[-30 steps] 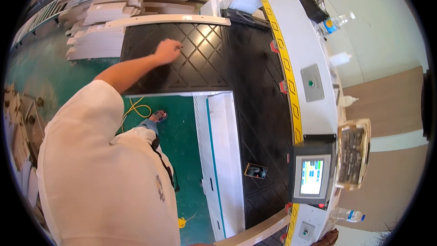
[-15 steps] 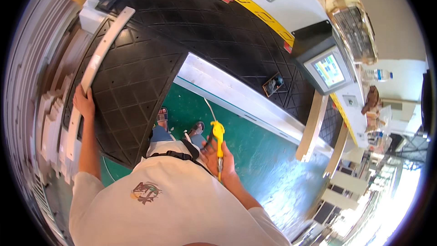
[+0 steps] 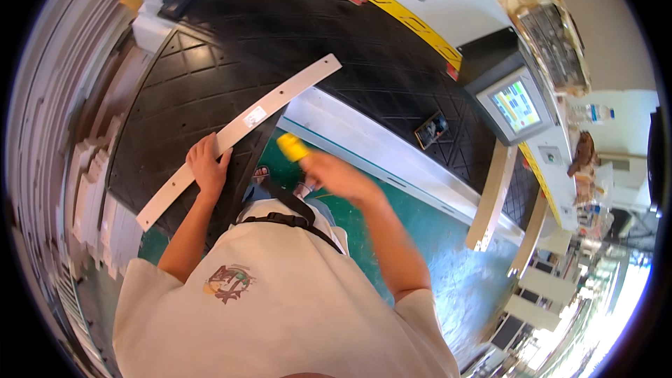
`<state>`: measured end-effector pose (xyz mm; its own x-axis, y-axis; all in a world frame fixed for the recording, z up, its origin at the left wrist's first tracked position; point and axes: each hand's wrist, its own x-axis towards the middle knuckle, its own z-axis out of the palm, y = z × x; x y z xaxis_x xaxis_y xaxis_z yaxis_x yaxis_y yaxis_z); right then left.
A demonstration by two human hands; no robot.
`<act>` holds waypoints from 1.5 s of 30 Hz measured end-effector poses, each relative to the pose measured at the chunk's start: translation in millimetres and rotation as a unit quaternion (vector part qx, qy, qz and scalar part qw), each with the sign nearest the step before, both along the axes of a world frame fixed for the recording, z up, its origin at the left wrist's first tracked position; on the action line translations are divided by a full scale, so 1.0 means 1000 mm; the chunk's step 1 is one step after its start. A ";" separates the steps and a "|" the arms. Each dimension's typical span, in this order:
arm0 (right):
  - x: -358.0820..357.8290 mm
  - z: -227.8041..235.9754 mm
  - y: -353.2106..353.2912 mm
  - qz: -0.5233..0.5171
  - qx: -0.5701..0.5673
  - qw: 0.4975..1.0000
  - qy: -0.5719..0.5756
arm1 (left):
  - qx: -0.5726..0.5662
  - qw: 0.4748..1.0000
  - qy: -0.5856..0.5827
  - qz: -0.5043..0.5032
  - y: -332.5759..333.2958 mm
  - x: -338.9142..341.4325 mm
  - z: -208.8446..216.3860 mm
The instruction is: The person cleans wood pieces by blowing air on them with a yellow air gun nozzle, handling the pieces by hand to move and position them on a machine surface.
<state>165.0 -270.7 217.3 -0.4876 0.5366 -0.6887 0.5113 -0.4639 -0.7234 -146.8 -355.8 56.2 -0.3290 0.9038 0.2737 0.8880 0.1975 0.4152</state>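
White strip [image 3: 238,141] in left hand [image 3: 207,166], long axis lower-left to upper-right.

Green workshop floor [image 3: 448,252], black ribbed machine bed [image 3: 294,35], touchscreen console [image 3: 516,103], bright daylight at lower right.

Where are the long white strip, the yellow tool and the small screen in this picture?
long white strip [image 3: 280,101]: head view, its bare middle stretch.
yellow tool [image 3: 292,147]: head view, its yellow body above the right hand.
small screen [image 3: 516,103]: head view, the lit display.

Blurred right hand [image 3: 334,175], yellow tool [image 3: 292,147]
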 end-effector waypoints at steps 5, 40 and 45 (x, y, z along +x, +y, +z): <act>0.072 -0.023 0.074 -0.144 0.294 0.924 -0.197 | 0.006 1.000 0.020 -0.016 0.000 0.001 0.001; 0.036 0.006 0.019 0.042 0.009 0.999 0.021 | -0.048 0.993 -0.018 -0.110 0.075 0.041 0.007; 0.031 0.003 0.008 0.054 0.139 0.988 -0.048 | -0.055 0.992 -0.025 -0.110 0.049 0.035 0.006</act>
